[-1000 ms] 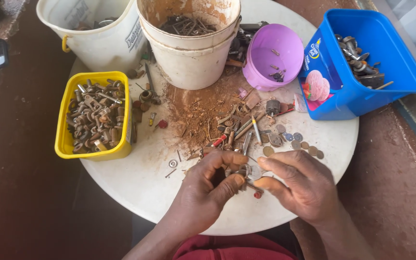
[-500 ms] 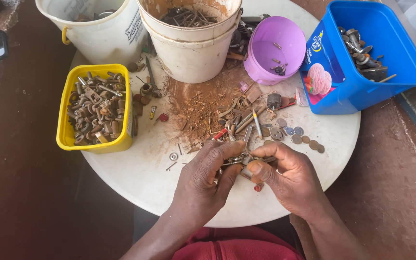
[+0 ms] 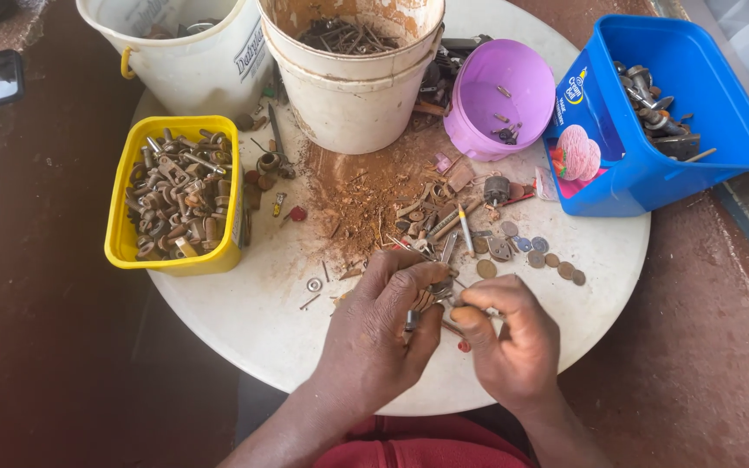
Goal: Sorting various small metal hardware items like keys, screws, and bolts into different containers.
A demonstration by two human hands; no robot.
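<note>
Both hands pinching small metal bits

Left hand (image 3: 383, 334) and right hand (image 3: 509, 338) meet over the surface (image 3: 244, 321), fingers clamped on the bits (image 3: 431, 301), just below the rusty scrap pile (image 3: 431, 221).

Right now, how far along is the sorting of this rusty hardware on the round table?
Partly done. The yellow tub is already full of rusty fittings, and the blue tub and purple bowl hold a few pieces. In hand: the left hand and right hand pinch a small metal piece between them. Left: the loose pile in rust dust and a row of coins on the table.
</note>
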